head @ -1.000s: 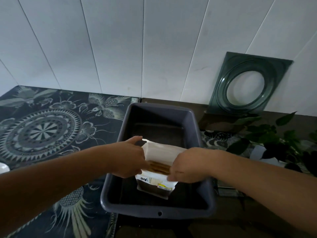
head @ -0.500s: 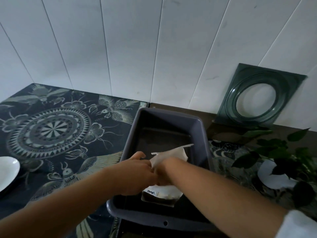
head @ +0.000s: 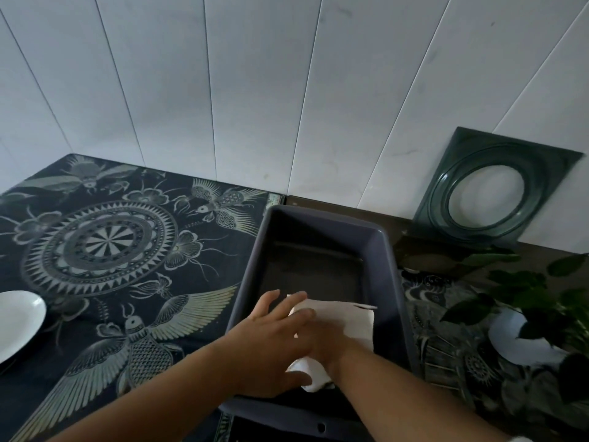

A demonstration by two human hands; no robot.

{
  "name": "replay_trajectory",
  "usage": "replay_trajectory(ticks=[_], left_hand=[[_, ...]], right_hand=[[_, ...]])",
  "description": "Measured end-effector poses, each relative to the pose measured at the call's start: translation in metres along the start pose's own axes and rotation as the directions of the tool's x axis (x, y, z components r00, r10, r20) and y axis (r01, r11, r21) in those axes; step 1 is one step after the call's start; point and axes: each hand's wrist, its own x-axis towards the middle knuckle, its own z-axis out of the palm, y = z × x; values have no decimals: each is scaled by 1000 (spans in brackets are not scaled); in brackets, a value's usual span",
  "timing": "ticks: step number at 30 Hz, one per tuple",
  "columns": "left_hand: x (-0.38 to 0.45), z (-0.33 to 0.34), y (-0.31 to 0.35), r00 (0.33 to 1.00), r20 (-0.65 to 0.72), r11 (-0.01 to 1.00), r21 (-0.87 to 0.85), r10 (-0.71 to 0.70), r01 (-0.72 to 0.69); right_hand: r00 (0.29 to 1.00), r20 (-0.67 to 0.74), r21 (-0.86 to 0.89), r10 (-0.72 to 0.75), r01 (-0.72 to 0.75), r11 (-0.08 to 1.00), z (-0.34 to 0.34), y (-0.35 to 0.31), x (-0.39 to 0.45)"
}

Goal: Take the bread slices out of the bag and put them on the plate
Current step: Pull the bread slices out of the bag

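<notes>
The white bread bag point(head: 353, 323) lies in the near half of a grey plastic tub point(head: 393, 266). My left hand point(head: 271, 342) grips the bag's left side, fingers over the top and thumb beneath. My right hand point(head: 322, 342) reaches from the lower right into the bag's mouth beside the left hand; its fingers are hidden by the bag and the left hand. No bread slices show. The white plate point(head: 16, 320) sits at the far left edge on the patterned cloth, only partly in view and with nothing on its visible part.
A dark cloth with bird and mandala patterns point(head: 105, 250) covers the table left of the tub. A green square frame point(head: 497, 193) leans on the white panelled wall at the back right. A leafy plant point(head: 526, 298) in a white pot point(head: 516, 342) stands right of the tub.
My right hand left the bag's right edge and went into its mouth next to the left hand. The bag has crumpled and its printed front is now covered. The view shifted left, showing the plate.
</notes>
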Motion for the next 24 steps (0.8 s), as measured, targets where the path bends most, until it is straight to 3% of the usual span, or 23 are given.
replay_trajectory(ticks=[1,2,3,4,5,6,8,13,18,24], left_hand=[[-1,2,1,999,0,999,-30,-44,43],[-1,4,1,997,-7,995,-61,-82,82],[-1,6,2,994,-21,990,-94,-110,107],[-1,7,3,991,-33,985,-125,-126,121],[-1,8,3,990,-39,981,-147,-133,126],[-1,8,4,990,-43,979,-161,-132,123],[0,10,2,990,-57,977,-180,-128,116],[5,9,-3,982,-71,940,-311,-174,144],[6,1,-3,965,-127,881,-450,-227,148],[21,-22,-9,942,-31,735,-635,-334,240]], right_hand=[[992,-72,-83,-101,95,992,5,-2,4],[989,120,-341,-86,122,932,21,-1,6],[924,348,-408,157,-2,913,16,-14,1],[786,295,-685,543,-222,694,3,-29,-1],[899,234,-516,370,-208,831,-5,-34,-12],[974,108,-484,199,-123,866,-1,-21,-4],[988,129,-421,82,-21,907,-31,-28,-16],[965,220,-506,140,-10,863,-64,-40,-32],[989,84,-465,118,-66,883,-101,-42,-52],[997,-58,-626,-41,-5,780,-157,-64,-79]])
